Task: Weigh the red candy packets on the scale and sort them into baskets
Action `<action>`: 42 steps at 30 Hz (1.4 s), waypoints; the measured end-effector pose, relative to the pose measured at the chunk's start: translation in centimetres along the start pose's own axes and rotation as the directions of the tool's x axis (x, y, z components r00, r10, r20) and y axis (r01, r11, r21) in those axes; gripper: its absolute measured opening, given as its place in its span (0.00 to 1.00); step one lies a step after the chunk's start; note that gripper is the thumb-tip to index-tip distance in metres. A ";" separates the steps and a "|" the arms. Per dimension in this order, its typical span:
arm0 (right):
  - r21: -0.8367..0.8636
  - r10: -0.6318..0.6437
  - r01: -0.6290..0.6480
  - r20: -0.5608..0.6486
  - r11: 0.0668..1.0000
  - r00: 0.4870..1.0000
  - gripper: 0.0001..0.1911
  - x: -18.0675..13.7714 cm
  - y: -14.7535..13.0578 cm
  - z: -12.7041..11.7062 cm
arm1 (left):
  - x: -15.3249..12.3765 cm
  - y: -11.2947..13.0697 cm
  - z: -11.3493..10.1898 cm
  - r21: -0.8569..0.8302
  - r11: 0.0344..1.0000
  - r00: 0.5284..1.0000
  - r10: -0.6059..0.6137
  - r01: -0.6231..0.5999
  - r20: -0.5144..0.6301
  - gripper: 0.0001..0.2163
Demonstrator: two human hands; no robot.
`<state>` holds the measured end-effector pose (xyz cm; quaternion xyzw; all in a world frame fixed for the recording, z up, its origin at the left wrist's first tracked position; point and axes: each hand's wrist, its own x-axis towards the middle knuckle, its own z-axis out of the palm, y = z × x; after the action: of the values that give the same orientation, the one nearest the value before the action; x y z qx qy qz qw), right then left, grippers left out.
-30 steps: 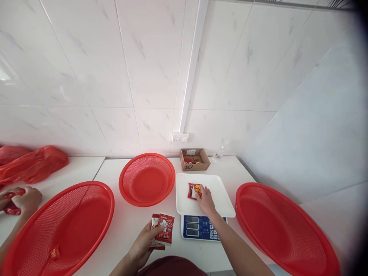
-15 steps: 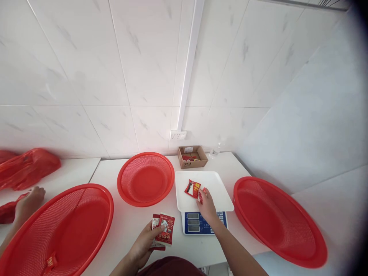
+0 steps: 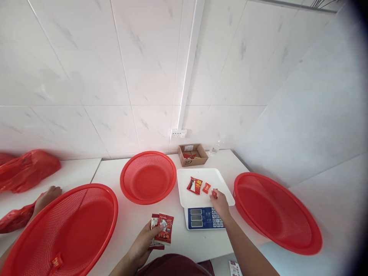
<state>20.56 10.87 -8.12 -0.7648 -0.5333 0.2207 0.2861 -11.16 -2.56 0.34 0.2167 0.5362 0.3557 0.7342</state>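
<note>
Two or more red-and-white snack packets (image 3: 165, 229) are pinched in my left hand (image 3: 146, 237), low in front of my body and left of the scale. My right hand (image 3: 220, 203) is over the right side of the white scale tray (image 3: 186, 201), its fingers closed on a small red candy (image 3: 214, 194). On the tray, a flat red-and-yellow packet (image 3: 194, 185) lies left of another small red candy (image 3: 206, 188). Below the tray the blue panel of the digital scale (image 3: 205, 218) shows.
Red plastic baskets stand at the back (image 3: 148, 178), right (image 3: 276, 214) and left (image 3: 80, 226); a small red candy (image 3: 56, 262) lies in the left one. A cardboard box (image 3: 193, 155) holds packets by the wall. Another person's hand (image 3: 47, 199) grips a red bag (image 3: 17, 218).
My right hand has moved right across the tray, and a small red candy now lies uncovered beside the flat packet. My left hand still holds its packets. The other person's hand has shifted right.
</note>
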 end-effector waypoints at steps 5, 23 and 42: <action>0.020 -0.003 -0.001 0.180 1.000 0.984 0.24 0.0 -1.1 0.8 | -0.2 -0.1 -0.6 -0.010 1.000 1.000 0.009 -0.009 0.021 0.21; 0.437 -0.299 -0.080 0.727 0.896 0.619 0.25 -13.8 -8.8 -0.5 | 1.4 -0.3 1.2 0.184 0.982 0.977 -0.007 -0.033 0.214 0.24; 0.410 -0.238 -0.080 0.666 0.908 0.707 0.21 -13.3 -8.1 -4.5 | 2.9 -1.0 7.3 0.049 0.999 0.920 -0.009 -0.011 0.392 0.24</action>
<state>13.40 -0.40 1.08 -0.5211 -0.5759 0.5885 0.2247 -3.46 -0.53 0.24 0.3022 0.3870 0.2920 0.8208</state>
